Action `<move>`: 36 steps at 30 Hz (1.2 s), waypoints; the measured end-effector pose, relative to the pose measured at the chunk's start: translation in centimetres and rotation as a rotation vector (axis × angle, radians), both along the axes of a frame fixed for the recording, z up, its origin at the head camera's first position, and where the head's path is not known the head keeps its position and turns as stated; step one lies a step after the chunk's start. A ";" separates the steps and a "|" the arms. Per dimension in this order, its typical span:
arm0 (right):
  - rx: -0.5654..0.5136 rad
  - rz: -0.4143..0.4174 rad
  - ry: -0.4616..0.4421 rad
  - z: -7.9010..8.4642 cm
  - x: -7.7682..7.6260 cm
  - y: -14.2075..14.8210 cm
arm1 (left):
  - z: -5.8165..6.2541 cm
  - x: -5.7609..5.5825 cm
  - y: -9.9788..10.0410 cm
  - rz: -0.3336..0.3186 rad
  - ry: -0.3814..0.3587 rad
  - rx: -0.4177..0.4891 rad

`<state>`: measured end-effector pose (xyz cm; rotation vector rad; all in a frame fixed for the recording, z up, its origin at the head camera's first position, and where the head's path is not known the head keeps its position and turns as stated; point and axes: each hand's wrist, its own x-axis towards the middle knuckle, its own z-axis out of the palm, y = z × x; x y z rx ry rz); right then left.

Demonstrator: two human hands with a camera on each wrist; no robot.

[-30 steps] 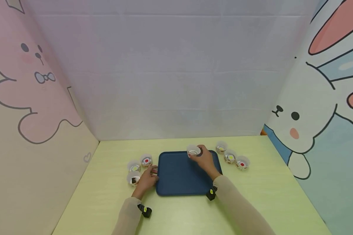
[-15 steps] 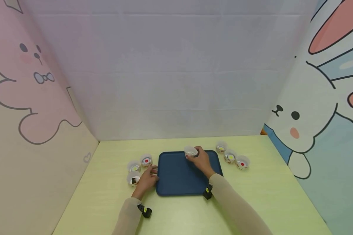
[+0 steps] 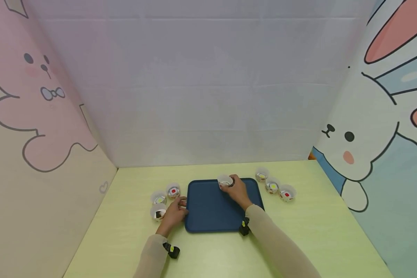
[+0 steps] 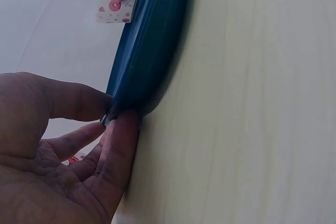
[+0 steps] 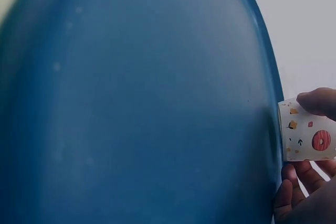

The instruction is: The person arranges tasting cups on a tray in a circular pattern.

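A dark blue tray (image 3: pixel 210 212) lies on the table. My left hand (image 3: pixel 175 213) is at its left side; in the left wrist view the thumb and fingertips pinch the tray's rim (image 4: pixel 123 85). With my right hand (image 3: pixel 238 193) I hold a small white paper cup (image 3: pixel 224 179) at the tray's back edge. The right wrist view shows a doughnut print on this cup (image 5: pixel 302 137), thumb on one side and fingers on the other. Its inside looks white in the head view.
Left of the tray, close to my left hand, stand a cup with a red piece (image 3: pixel 173 190), one with a yellow-green piece (image 3: pixel 158 197) and one with a dark piece (image 3: pixel 158 212). Three similar cups (image 3: pixel 272 185) stand to the right. Walls border the table (image 3: pixel 118 239).
My right hand has moved the paper cup slightly left and a little lower along the tray's back edge. The left hand has stayed at the tray's left rim.
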<state>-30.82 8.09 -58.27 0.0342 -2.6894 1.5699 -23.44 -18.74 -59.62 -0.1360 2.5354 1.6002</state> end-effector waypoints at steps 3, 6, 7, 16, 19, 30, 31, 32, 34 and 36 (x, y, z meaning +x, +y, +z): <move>0.010 0.001 -0.013 0.0 -0.1 -0.1 | 0.1 0.0 0.0 0.004 -0.003 -0.003; 0.022 -0.002 -0.035 0.1 -0.1 -0.2 | 0.0 0.0 0.1 0.006 -0.005 -0.008; 0.029 -0.003 -0.040 0.1 -0.2 -0.3 | 0.0 0.0 0.1 0.007 -0.008 -0.008; 0.035 0.010 -0.042 0.1 -0.4 -0.4 | 0.1 0.0 0.1 0.015 -0.016 -0.011; 0.045 0.017 -0.046 0.1 -0.5 -0.4 | 0.2 0.0 0.1 0.011 -0.013 -0.012; -0.003 0.041 -0.054 0.8 -0.3 0.1 | 0.2 0.1 -0.1 0.001 -0.009 -0.010; -0.006 0.040 -0.052 0.9 -0.2 0.2 | 0.3 0.1 -0.1 0.000 -0.009 -0.009; -0.007 0.040 -0.047 1.0 -0.2 0.2 | 0.3 0.1 -0.1 0.000 -0.008 -0.007; -0.008 0.042 -0.038 1.1 -0.2 0.4 | 0.3 0.1 0.0 -0.001 -0.003 -0.007; -0.013 0.044 -0.032 1.4 -0.1 0.5 | 0.3 0.1 0.0 -0.001 0.000 -0.010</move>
